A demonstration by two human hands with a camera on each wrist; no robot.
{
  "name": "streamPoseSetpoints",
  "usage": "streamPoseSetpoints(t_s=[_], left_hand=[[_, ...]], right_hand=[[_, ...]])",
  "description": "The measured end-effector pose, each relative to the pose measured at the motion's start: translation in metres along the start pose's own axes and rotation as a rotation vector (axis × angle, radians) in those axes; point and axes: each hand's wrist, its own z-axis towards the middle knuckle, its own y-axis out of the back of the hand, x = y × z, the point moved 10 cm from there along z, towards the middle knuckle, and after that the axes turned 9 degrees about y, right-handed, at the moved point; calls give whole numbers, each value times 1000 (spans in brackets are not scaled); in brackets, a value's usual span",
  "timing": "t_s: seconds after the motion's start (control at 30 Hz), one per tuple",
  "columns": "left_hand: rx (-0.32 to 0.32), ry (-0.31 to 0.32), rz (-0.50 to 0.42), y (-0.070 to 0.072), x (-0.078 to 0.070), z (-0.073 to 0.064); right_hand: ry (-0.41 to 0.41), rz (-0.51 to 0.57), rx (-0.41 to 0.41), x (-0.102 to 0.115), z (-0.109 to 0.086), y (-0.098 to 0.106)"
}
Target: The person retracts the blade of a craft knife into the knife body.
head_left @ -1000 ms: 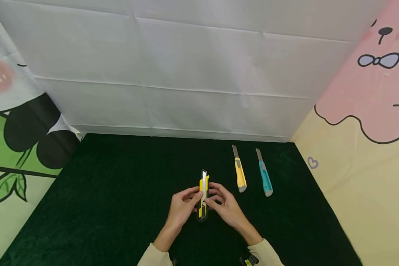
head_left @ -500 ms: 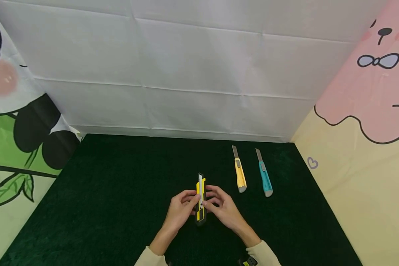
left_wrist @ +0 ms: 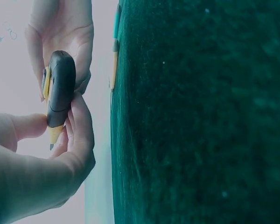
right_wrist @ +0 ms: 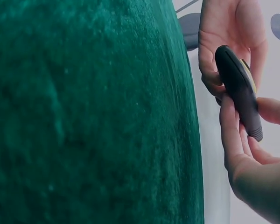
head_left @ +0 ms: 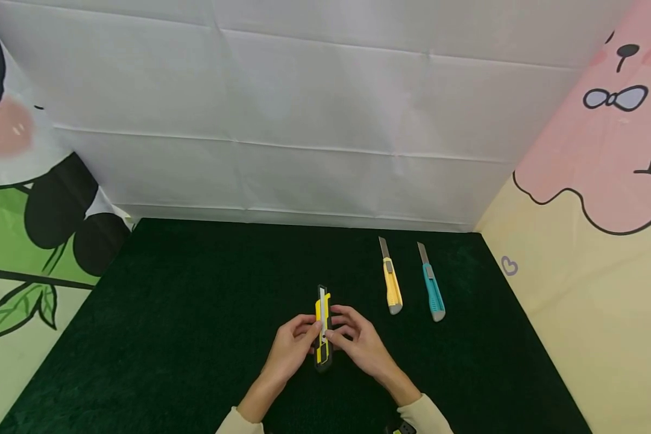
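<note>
A yellow and black utility knife [head_left: 322, 328] is held between both hands, its long axis pointing away from the body. My left hand [head_left: 289, 349] pinches its left side, thumb on top and fingers beneath. From the other side my right hand [head_left: 364, 346] grips it, thumb tip on the face near the silver strip. In the left wrist view the black rounded end of the knife [left_wrist: 63, 84] faces the camera. The right wrist view shows the dark underside of the knife [right_wrist: 238, 88] with fingers below it. Both wrist views show the knife raised above the green cloth.
A pale yellow utility knife [head_left: 392, 283] and a teal one [head_left: 433, 289] lie to the right on the dark green cloth [head_left: 195, 301], blades out and pointing away. A white sheet [head_left: 304, 120] hangs behind. Printed cartoon panels [head_left: 618, 181] stand at either side.
Both hands have shifted slightly left and toward the body, carrying the black and yellow knife. The grip looks the same. The two knives on the cloth have stayed put.
</note>
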Motion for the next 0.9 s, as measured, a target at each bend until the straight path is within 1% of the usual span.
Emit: streamPoseSetpoints(t_s=[0.2,0.47,0.73,0.9], left_hand=[[-11,10,25,4,3,-1],[-26,27,29,9,8,-1],[-39,35,37,16,13,0],[-58,39,41,19,13,-1]], right_hand=[[-4,23,3,-2,0,-6],[1,46,-2,-5,1,-13],[-12,31,3,-6,3,-18],[-15,1,4,-5,5,-19]])
